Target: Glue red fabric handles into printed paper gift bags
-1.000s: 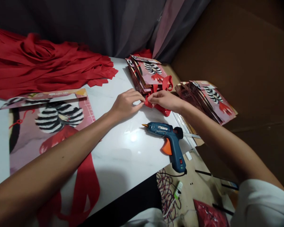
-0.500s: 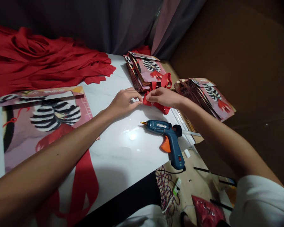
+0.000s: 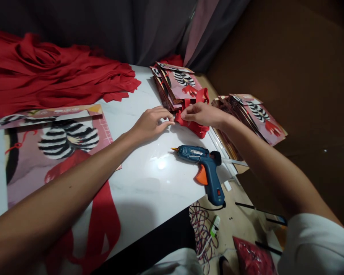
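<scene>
My right hand (image 3: pixel 202 114) pinches a red ribbon strip (image 3: pixel 192 126) that lies bunched on the white table (image 3: pixel 149 183), just in front of a stack of pink printed paper bags (image 3: pixel 176 87). My left hand (image 3: pixel 150 123) rests on the table a little to the left of the ribbon, fingers curled together, thumb and forefinger tips meeting with nothing visible between them. A blue glue gun (image 3: pixel 203 165) with an orange trigger lies on the table just below both hands, its nozzle pointing left.
A heap of red ribbon strips (image 3: pixel 54 76) covers the far left of the table. A flat pink bag with red handles (image 3: pixel 57 152) lies at the near left. A second bag stack (image 3: pixel 250 116) sits to the right. Cables (image 3: pixel 202 233) lie on the floor.
My right hand has lifted the ribbon end slightly and drawn it away to the right, so my left fingers no longer touch it. The glue gun has not moved.
</scene>
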Demonstrator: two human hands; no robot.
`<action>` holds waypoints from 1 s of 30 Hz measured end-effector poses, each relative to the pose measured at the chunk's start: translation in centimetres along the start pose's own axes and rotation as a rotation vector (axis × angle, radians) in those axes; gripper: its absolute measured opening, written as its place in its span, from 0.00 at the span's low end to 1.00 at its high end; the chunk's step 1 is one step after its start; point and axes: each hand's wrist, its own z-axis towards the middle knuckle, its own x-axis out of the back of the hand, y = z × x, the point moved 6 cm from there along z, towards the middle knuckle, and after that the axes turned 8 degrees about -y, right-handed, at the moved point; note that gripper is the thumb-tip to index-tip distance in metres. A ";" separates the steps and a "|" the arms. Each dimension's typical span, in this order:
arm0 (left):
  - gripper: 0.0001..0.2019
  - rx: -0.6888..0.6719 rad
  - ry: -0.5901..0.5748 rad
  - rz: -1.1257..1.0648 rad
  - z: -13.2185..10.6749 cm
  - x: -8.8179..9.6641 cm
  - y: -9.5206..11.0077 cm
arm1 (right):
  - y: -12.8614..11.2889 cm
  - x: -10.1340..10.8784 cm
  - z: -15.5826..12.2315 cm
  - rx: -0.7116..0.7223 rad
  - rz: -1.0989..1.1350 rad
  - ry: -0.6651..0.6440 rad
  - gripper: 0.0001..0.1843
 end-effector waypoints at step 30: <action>0.07 0.035 0.121 -0.035 -0.3 0.1 0.2 | 0.7 -1.8 1.2 -0.072 0.247 0.148 0.10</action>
